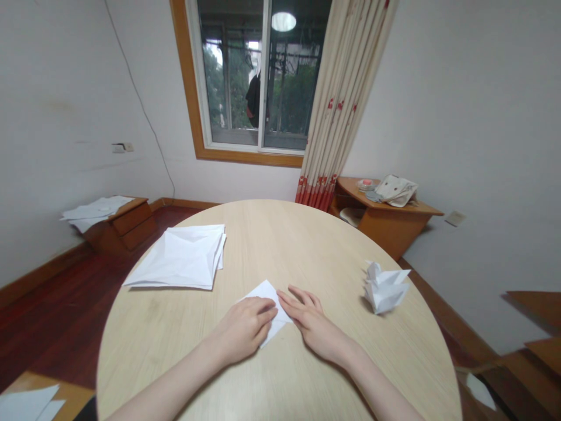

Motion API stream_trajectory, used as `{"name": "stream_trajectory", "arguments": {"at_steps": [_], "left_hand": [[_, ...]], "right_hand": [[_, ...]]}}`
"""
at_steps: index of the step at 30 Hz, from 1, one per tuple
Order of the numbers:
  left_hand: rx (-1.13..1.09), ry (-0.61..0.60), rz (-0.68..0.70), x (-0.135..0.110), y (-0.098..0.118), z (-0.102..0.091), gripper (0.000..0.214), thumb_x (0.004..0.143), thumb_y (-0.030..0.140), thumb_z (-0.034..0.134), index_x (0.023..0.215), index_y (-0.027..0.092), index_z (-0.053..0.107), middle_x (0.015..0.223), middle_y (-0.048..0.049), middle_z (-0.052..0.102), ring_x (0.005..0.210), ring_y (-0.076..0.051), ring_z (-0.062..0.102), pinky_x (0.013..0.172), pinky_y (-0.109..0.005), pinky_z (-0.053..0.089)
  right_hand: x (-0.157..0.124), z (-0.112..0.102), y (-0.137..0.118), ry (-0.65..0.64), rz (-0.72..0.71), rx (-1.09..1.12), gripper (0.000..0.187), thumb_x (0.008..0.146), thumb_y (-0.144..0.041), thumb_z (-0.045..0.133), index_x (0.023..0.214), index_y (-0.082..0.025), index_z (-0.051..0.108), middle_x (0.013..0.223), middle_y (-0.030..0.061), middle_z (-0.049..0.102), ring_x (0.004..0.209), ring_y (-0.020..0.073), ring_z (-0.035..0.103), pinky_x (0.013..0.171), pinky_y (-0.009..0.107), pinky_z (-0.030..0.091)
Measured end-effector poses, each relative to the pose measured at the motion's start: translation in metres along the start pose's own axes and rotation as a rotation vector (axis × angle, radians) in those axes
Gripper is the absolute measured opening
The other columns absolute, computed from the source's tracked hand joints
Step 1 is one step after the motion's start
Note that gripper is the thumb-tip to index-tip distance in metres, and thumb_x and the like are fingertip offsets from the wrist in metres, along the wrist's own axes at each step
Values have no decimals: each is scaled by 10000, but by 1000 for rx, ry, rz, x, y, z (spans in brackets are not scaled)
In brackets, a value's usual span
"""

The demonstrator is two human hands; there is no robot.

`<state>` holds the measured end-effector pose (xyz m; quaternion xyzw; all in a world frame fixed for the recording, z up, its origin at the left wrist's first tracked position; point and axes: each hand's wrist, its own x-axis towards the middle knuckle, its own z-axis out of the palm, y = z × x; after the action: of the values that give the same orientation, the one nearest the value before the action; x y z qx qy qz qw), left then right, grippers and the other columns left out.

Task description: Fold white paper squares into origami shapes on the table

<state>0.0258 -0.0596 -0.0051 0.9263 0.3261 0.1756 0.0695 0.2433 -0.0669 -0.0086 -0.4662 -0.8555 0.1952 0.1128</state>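
A small folded sheet of white paper (268,290) lies on the table near its middle, with a pointed corner facing away from me. My left hand (246,328) rests over the left part of this paper, its fingers curled together and holding it down; they hide much of the sheet. On the other side, my right hand (309,318) lies with fingers stretched out, the fingertips touching the paper's right edge. A folded white paper shape with several points (384,288) stands on the table to the right, apart from both hands.
A stack of white paper sheets (179,257) lies on the left of the round wooden table (289,234). Behind it stand a low drawer cabinet (131,225) with papers and a corner cabinet (385,225) carrying a cloth bag (397,190). A curtain (337,117) hangs beside the window.
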Motion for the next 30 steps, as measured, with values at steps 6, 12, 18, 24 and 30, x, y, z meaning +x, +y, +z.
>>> {"name": "stream_trajectory", "arguments": {"at_steps": [6,12,18,24,30], "left_hand": [[-2,-7,-37,0,2,-1,263,941,216,434,1087,195,651,1114,-82,631,1002,-225,600,872,-359,507],[18,14,-54,0,-2,1,256,950,231,451,1077,191,669,1170,-83,619,1062,-222,584,980,-388,461],[109,76,-54,1,-3,3,229,938,264,500,1044,212,696,1205,-91,607,1118,-248,543,1062,-497,340],[164,110,-84,1,-4,1,257,932,359,517,1061,227,696,1233,-97,588,1152,-283,484,1036,-532,322],[193,100,-111,1,-4,1,349,864,492,588,1061,220,682,1256,-105,563,1151,-303,459,1036,-539,301]], "right_hand": [[-3,-7,-7,63,-32,7,526,929,-104,360,1398,-337,407,1453,-1,435,1356,234,294,1103,522,199],[-4,-11,-9,143,-48,-45,431,927,-111,400,1271,-308,569,1331,31,570,1249,234,417,1063,499,273],[-6,-16,-15,188,-95,-25,394,907,-83,423,1197,-264,619,1170,46,664,1168,216,475,1038,448,327],[-7,-10,-14,257,-37,35,390,847,-33,402,1131,-173,629,1090,110,638,1081,207,539,959,377,431],[-8,-6,-12,292,-48,80,323,754,-13,419,930,-189,625,973,72,664,978,204,591,884,365,473]]}}
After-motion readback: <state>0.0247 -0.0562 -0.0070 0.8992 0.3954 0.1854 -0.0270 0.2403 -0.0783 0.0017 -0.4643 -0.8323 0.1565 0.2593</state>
